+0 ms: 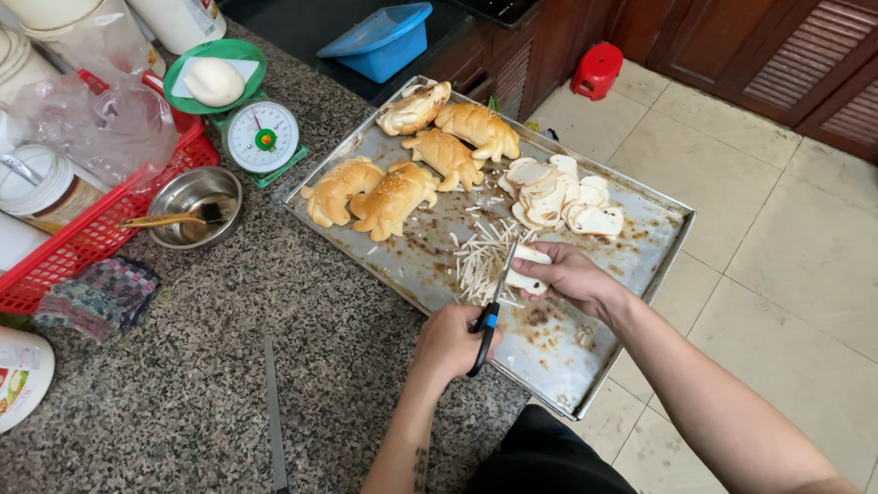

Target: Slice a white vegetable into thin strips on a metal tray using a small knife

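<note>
— Holding what, near frame centre?
— Left hand (451,343) clamps scissors (490,310); right hand (569,275) pinches a bread slice (527,269) over the tray (650,256).
— Around?
— Strips (480,260) left, slices (561,195) above, buns (405,164) upper centre.

Bare forearms, left forearm (410,459) tattooed; dark clothing (541,472) below.
</note>
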